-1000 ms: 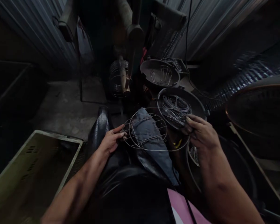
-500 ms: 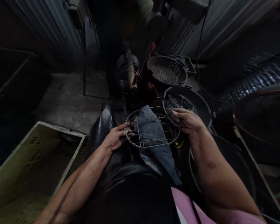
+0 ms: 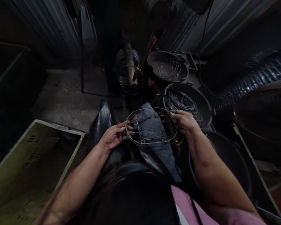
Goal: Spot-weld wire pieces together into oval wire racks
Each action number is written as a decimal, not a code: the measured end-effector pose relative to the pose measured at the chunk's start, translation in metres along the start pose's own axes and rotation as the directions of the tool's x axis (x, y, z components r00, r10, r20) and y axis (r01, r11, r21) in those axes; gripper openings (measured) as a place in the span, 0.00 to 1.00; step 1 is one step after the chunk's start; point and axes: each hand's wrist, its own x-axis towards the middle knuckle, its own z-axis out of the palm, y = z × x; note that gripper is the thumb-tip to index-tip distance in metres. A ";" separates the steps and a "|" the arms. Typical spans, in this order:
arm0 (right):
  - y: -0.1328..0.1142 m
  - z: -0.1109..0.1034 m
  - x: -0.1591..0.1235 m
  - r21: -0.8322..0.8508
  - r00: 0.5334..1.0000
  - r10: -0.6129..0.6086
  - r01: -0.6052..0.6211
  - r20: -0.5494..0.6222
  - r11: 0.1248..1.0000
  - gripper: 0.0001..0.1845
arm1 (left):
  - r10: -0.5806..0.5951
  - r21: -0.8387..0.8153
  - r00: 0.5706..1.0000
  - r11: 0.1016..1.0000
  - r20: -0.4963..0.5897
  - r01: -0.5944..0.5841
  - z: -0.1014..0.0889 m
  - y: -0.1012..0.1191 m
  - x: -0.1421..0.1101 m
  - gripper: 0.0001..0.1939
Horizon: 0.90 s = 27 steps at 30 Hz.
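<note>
While both hands have hold of it, the oval wire rack (image 3: pixel 151 138) lies directly between the two grips; its long axis runs sideways, from the fingers of the left hand (image 3: pixel 113 136) to those of the right hand (image 3: pixel 184 120), so neither hand is the nearer one; the left has closed on the left end, some fingertips reaching inside the rim among the wires; the right pinches the rim at the opposite end, slightly farther from the body than the left grip.

Below and between the grips, a denim cloth (image 3: pixel 164 156) shows through the bars, its length running toward the body and slanting to the right, across the rack's long axis; whether rack and cloth touch, I cannot tell; a black apron (image 3: pixel 135 193) lies nearer the body than both grips.

Just beyond the right grip, a round basin (image 3: pixel 204 106) holds a coil of wire (image 3: pixel 184 103); well to the left of the left grip, nearer the body, stands a yellowish plastic crate (image 3: pixel 14 162).
</note>
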 end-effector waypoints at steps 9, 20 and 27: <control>0.004 0.002 0.007 -0.116 1.000 0.013 -0.014 -0.010 0.993 0.22 | 0.067 0.082 0.994 0.995 -0.089 -0.059 0.003 -0.006 0.002 0.20; 0.033 -0.015 0.022 -0.461 0.929 -0.366 0.300 -0.059 0.835 0.19 | 0.188 0.166 0.965 0.973 -0.181 -0.158 0.006 -0.014 0.008 0.28; 0.030 -0.022 0.003 -0.159 1.000 0.029 -0.029 -0.006 0.987 0.26 | 0.247 0.250 0.942 0.950 -0.227 -0.188 0.010 -0.015 0.007 0.32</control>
